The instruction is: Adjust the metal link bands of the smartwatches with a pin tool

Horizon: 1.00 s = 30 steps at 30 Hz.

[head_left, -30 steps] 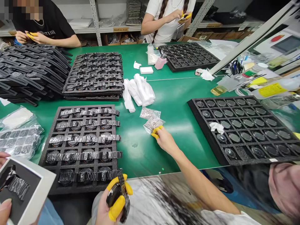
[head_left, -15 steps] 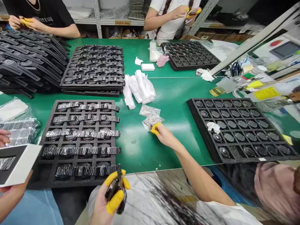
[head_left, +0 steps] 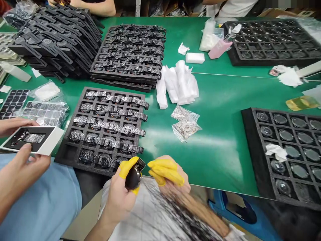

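Note:
My left hand [head_left: 119,195], yellow finger cots on its fingertips, is closed around a black watch [head_left: 132,178] with a dark metal band, over my lap by the table edge. My right hand [head_left: 173,175], also in yellow finger cots, is just right of the watch. Its fingers are pressed together, and anything between them is too small or hidden to make out. Beyond it, small clear plastic bags [head_left: 186,126] of thin metal pins lie on the green table [head_left: 220,134]. Left of the bags is a foam tray [head_left: 69,152] with rows of metal-banded watches.
A co-worker's hands [head_left: 32,164] hold a white box [head_left: 51,142] at left. Stacked watch trays [head_left: 125,57] stand behind. White crumpled wraps [head_left: 179,83], a white block [head_left: 195,58] and a pink bottle [head_left: 220,49] lie mid-table. Another foam tray [head_left: 253,157] of round watch heads is at right.
My right hand has left the bags of pins and come back beside the watch. My left hand still holds the watch, now turned with its round face showing. The view has shifted.

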### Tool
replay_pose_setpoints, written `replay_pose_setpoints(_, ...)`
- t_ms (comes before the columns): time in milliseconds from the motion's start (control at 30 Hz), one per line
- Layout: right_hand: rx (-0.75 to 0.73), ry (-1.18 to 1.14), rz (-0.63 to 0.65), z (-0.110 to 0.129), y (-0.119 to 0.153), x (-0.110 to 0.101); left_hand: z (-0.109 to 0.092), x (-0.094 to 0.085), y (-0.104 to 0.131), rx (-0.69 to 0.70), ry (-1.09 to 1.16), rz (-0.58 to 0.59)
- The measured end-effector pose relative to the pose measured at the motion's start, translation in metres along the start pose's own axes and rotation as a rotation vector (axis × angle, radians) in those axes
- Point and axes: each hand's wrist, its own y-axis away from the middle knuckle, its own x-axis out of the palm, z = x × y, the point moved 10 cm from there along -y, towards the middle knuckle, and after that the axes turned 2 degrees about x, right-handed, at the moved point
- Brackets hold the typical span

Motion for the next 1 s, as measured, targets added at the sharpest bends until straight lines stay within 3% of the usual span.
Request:
replay_pose_setpoints(133, -0.225, -0.046, -0.085, 0.019, 0.000, 0.008, -0.006, 0.005, -0.001, 0.013, 0.063, 0.029)
replay_pose_setpoints(400, -0.205, 0.016, 0.016, 0.012, 0.009, 0.014, 0.002, 0.001, 0.003, -0.044, 0.164, -0.053)
replay_pose_setpoints(467, -0.141, -0.069, 0.009, 0.006, 0.006, 0.015, 0.003, 0.002, 0.003, -0.060, 0.174, -0.041)
replay_pose_setpoints(567, 0.150, -0.382, 0.011, -0.020, -0.001, 0.022, 0.008, 0.006, 0.005, -0.130, 0.239, 0.007)
replay_pose_setpoints(633, 0.384, -0.606, 0.099, -0.037, -0.001, 0.037, 0.014, 0.011, 0.008, -0.202, 0.316, 0.052)
replay_pose_setpoints(700, 0.518, -0.713, 0.234, -0.042, 0.001, 0.050, 0.021, 0.016, 0.013, -0.286, 0.424, 0.090)
replay_pose_setpoints(800, 0.444, -0.616, 0.368, -0.035, -0.002, 0.048, 0.030, 0.027, 0.023, -0.403, 0.595, 0.153)
replay_pose_setpoints(900, 0.326, -0.543, 0.312, -0.027, -0.003, 0.033, 0.034, 0.029, 0.026, -0.463, 0.653, 0.190)
replay_pose_setpoints(1000, 0.472, -0.794, 0.232, -0.031, 0.007, 0.036, 0.027, 0.009, 0.012, -0.354, 0.561, 0.104)
